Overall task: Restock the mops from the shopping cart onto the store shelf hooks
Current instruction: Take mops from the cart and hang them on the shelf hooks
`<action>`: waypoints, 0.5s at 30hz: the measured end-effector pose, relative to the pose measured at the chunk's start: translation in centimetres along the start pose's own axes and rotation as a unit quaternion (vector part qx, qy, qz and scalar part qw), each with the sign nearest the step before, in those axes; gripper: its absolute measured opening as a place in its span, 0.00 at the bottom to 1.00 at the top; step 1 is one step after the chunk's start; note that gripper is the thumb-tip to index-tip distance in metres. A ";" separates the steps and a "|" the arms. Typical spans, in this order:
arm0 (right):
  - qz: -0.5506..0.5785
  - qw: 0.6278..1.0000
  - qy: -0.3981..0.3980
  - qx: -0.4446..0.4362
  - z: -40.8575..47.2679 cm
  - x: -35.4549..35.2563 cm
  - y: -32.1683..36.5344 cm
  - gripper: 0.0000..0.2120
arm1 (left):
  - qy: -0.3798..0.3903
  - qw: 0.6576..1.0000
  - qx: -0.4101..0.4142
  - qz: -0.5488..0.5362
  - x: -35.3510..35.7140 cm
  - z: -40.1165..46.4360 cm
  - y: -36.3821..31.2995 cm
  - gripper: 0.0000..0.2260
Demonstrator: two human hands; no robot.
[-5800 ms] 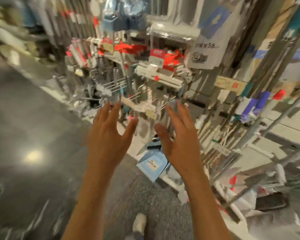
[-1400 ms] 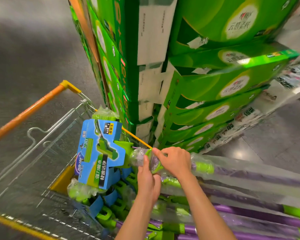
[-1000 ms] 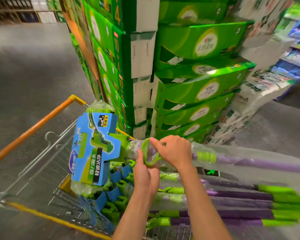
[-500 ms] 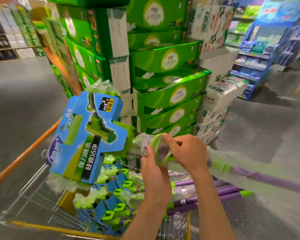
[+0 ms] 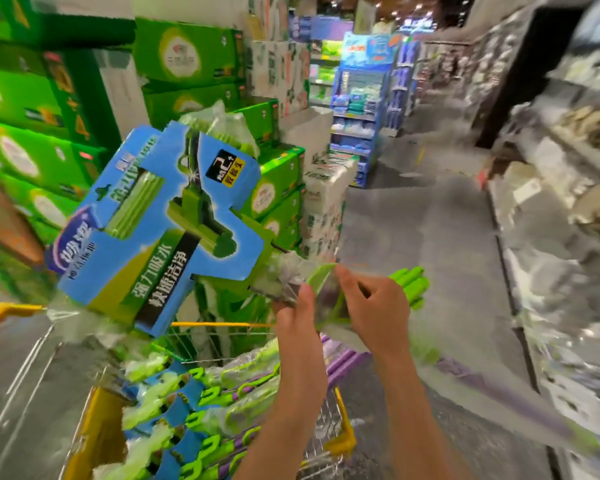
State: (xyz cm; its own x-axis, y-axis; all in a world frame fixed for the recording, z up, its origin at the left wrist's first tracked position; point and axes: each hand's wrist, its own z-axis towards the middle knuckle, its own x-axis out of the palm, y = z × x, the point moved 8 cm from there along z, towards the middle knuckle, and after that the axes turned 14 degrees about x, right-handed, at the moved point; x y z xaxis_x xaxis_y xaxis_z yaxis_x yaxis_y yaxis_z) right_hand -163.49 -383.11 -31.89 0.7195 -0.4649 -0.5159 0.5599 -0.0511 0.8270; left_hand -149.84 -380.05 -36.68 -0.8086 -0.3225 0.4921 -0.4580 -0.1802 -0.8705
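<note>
Both hands grip one plastic-wrapped mop (image 5: 160, 230) just behind its blue card head, lifted above the shopping cart (image 5: 340, 434): the left hand (image 5: 300, 327) pinches the wrap from the near side, the right hand (image 5: 378, 306) curls round it from the right. More mops (image 5: 187, 410) lie in the cart, too blurred to count. Green boxes (image 5: 184, 57) are stacked far left.

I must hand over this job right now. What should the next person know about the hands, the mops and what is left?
Left hand and right hand both grip the plastic-wrapped neck of one mop, held above the shopping cart with its blue card head up and left.
More wrapped mops lie in the cart.
Shelf hooks are not in view.
Done: one mop is out of the cart.
Left: hang it, then the others.
</note>
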 end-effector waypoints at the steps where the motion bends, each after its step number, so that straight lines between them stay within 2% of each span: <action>1: 0.005 1.000 -0.013 0.023 -0.8 -0.5 -0.6 0.33 | 0.007 1.000 -0.009 0.006 -0.4 -0.6 0.1 0.12; 4: 0.031 0.994 -0.070 0.075 -4.7 -2.6 -2.1 0.30 | 0.063 0.998 -0.025 0.005 -1.1 -2.9 0.2 0.19; 7: 0.075 0.984 -0.118 0.114 -9.0 -4.8 -4.0 0.25 | 0.152 0.988 -0.012 0.025 -1.2 -5.6 0.3 0.41; 8: 0.092 0.977 -0.137 0.132 -10.4 -5.6 -4.8 0.25 | 0.185 0.982 -0.011 0.036 -1.2 -6.5 0.6 0.44; 13: 0.168 0.943 -0.220 0.183 -17.2 -9.6 -8.7 0.31 | 0.315 0.947 -0.048 0.036 -0.8 -12.0 2.7 0.44; 15: 0.180 0.929 -0.261 0.190 -20.2 -12.0 -8.9 0.28 | 0.364 0.930 -0.039 0.039 -0.1 -14.7 2.4 0.36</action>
State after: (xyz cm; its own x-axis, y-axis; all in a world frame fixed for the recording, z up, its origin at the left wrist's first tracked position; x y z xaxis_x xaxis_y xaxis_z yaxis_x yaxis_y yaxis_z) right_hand -168.81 -359.22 -37.54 0.4786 -0.8730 -0.0942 0.0659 -0.0712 0.9953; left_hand -156.24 -366.82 -38.80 -0.8629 0.3887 0.3230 -0.3900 -0.1058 -0.9147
